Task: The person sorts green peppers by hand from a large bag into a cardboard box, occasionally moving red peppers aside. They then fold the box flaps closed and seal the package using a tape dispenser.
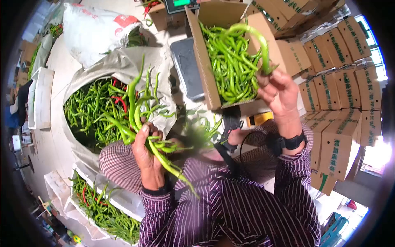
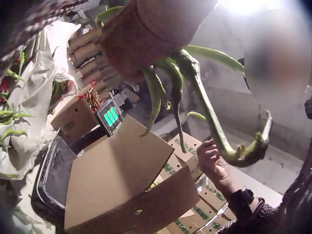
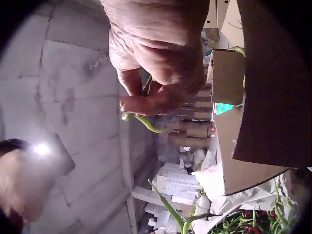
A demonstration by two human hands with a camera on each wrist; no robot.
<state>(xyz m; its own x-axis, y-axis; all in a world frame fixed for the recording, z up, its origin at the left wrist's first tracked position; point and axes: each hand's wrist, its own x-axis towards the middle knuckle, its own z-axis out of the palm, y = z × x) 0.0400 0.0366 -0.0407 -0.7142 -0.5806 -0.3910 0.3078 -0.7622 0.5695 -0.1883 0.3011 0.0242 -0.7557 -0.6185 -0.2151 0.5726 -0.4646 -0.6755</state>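
Observation:
My left hand (image 1: 147, 158) grips a loose bunch of green chili peppers (image 1: 133, 101) that fan out past both sides of the fist. Long twisted peppers (image 2: 209, 105) hang below that hand in the left wrist view. Between thumb and fingertips my right hand (image 1: 282, 92) pinches the end of one long, curved green chili pepper (image 1: 264, 47). It arches over the right side of an open cardboard box (image 1: 201, 53) filled with green peppers (image 1: 234, 78). In the right wrist view, the right hand (image 3: 161, 53) hides most of its pepper (image 3: 153, 126).
An open sack (image 1: 82, 80) of green and some red peppers lies at the left. Below it stands a white crate (image 1: 127, 201) of peppers. A dark scale platform (image 1: 188, 68) with a green display (image 1: 181, 3) is beside the box. Stacked cartons (image 1: 337, 90) line the right.

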